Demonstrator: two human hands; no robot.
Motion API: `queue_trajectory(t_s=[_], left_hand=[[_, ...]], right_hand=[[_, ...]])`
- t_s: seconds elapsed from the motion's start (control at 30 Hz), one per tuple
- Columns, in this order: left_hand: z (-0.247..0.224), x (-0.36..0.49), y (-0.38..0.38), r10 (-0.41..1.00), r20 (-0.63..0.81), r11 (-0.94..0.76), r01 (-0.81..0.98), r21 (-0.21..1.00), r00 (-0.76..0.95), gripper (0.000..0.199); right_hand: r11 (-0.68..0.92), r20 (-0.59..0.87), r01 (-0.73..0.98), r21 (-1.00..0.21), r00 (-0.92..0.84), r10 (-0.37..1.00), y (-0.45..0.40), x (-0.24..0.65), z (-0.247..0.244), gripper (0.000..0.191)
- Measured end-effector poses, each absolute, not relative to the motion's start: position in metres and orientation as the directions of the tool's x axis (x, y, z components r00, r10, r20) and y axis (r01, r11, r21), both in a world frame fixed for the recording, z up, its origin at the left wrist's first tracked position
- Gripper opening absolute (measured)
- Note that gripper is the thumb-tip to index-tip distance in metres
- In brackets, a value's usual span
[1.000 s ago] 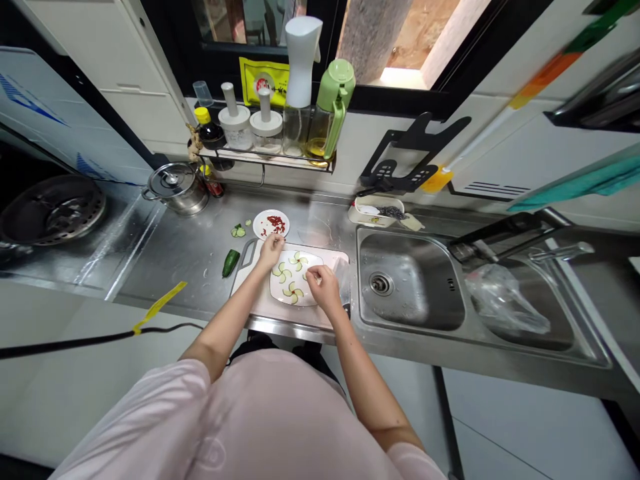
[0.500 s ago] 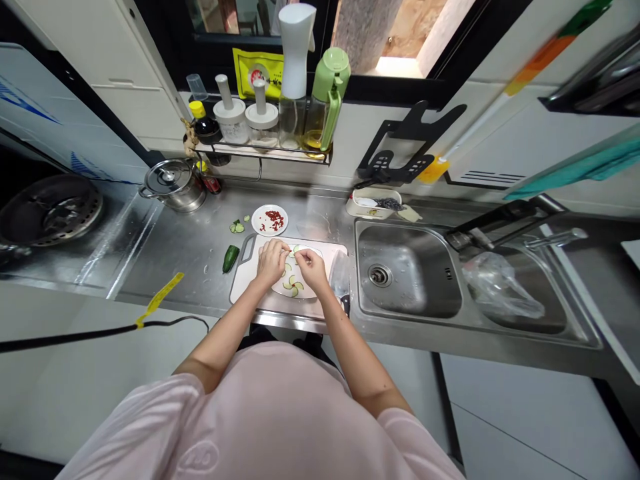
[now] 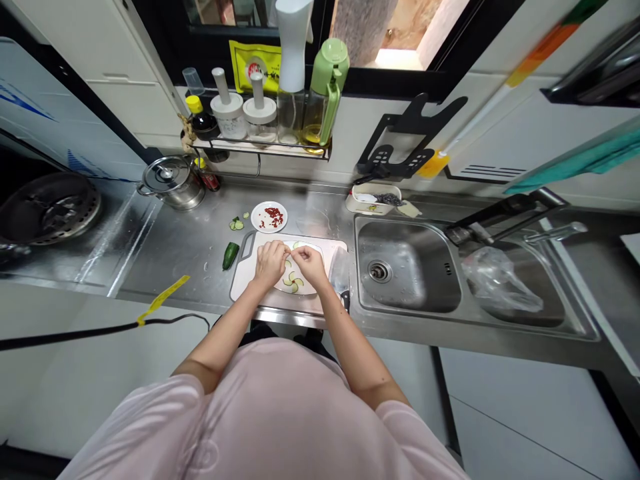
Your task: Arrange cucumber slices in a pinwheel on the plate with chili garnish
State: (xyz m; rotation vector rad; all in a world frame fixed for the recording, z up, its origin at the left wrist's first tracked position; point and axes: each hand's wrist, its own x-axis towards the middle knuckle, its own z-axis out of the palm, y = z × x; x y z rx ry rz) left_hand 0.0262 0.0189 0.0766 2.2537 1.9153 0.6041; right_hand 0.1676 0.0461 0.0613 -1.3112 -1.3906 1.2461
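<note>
My left hand (image 3: 271,261) and my right hand (image 3: 309,263) meet fingertip to fingertip over a white plate (image 3: 305,287). Both are closed in a pinch; whatever is between the fingers is too small to name. Thin green-edged cucumber slices (image 3: 293,283) lie on the plate in a curved, flower-like pattern, partly covered by my hands. Under the plate is a pale cutting board (image 3: 243,279) with a grey handle. Just behind it, a small round plate (image 3: 262,212) bears chopped red bits (image 3: 273,215). A cucumber piece (image 3: 231,255) rests left of the board.
Cucumber scraps (image 3: 236,224) lie beside the small plate. A knife handle (image 3: 345,300) and a clear plastic bag (image 3: 339,268) are at the board's right edge. Further right is the double sink (image 3: 407,267). A lidded pot (image 3: 173,183) stands back left, under a condiment shelf (image 3: 260,148).
My right fingertips have moved left and now meet those of my left hand. The view has shifted slightly; the slices and plates stay in place.
</note>
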Motion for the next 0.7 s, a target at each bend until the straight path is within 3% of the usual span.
queue_trajectory(t_s=[0.1,0.37,0.53,0.7], left_hand=[[0.076,0.024,0.016,0.97,0.227,-0.176,0.894,0.412,0.086,0.022],[0.065,0.006,0.024,0.994,0.112,-0.096,0.6,0.795,0.01,0.015],[0.061,0.004,0.025,0.996,0.088,-0.093,0.49,0.867,0.033,0.015],[0.063,0.004,0.023,0.995,0.099,-0.093,0.535,0.84,0.019,0.014]], right_hand=[[-0.027,-0.044,0.151,-0.988,-0.113,0.993,0.045,0.167,0.061,0.022],[0.025,0.003,0.131,-0.991,-0.168,0.986,0.044,0.163,0.065,0.02],[0.021,-0.005,0.144,-0.989,-0.177,0.984,0.043,0.161,0.066,0.02],[0.062,0.034,0.173,-0.983,-0.159,0.987,0.043,0.165,0.064,0.018]])
